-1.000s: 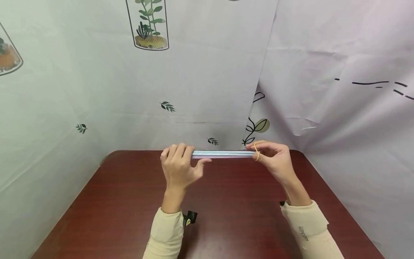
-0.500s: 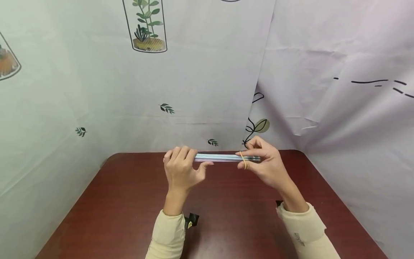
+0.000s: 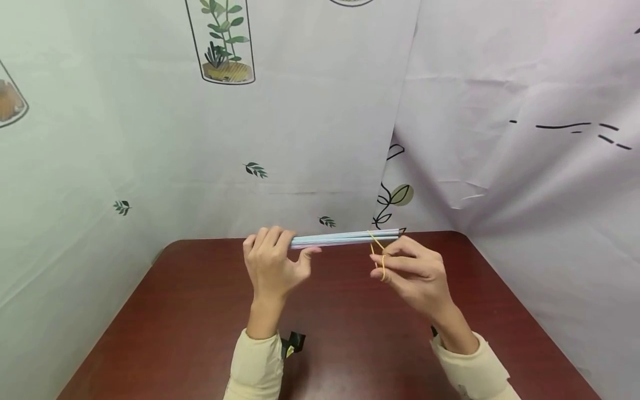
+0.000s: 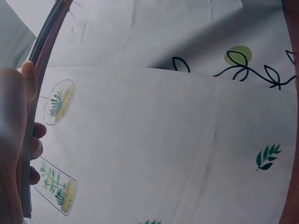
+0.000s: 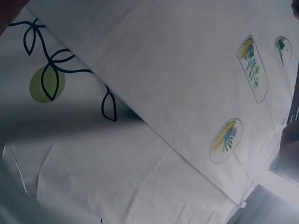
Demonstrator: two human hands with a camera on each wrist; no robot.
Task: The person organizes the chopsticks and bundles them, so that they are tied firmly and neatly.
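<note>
My left hand (image 3: 274, 261) grips a bundle of slim pale blue and lilac pencils (image 3: 330, 239), held level above the table's far edge. Its fingers curl over one end, and the thumb stretches along the near side. A thin yellow rubber band (image 3: 378, 240) loops over the bundle near its right end and runs down to my right hand (image 3: 417, 272). There the thumb and fingers pinch and stretch the band, just below the pencils. In the left wrist view the bundle (image 4: 43, 60) passes through the curled fingers. Only part of the right hand (image 5: 289, 147) shows in the right wrist view.
A dark red-brown table (image 3: 330, 344) with rounded far corners lies below both hands. White cloth walls (image 3: 320, 122) printed with plants and jars stand behind it and along both sides. A small black device (image 3: 296, 341) sits at the left cuff.
The right hand slid the band leftward from the bundle's right end, then dropped below the pencils, pulling the band down into a stretched loop. The left hand kept its grip; the bundle's right end rose slightly.
</note>
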